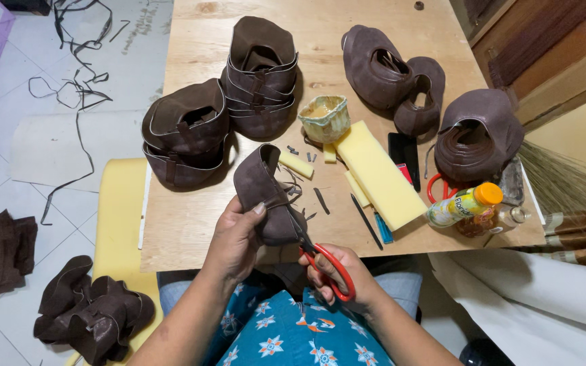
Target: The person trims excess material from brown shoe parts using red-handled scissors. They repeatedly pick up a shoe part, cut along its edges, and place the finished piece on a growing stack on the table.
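Note:
My left hand (235, 238) grips a brown leather shoe upper (260, 186) from its left side, thumb on its face, holding it over the near edge of the plywood table (191, 224). My right hand (337, 271) is closed in the red handles of a pair of scissors (327, 268). The scissor blades touch the lower right edge of the upper.
Stacks of brown uppers (186, 132) (260, 74) stand at the table's left and middle, more uppers (381, 68) (479, 132) at the right. Yellow foam block (378, 173), glue cup (325, 117), bottle (462, 203), black phone (405, 156) lie nearby. Leather scraps (93, 315) on the floor.

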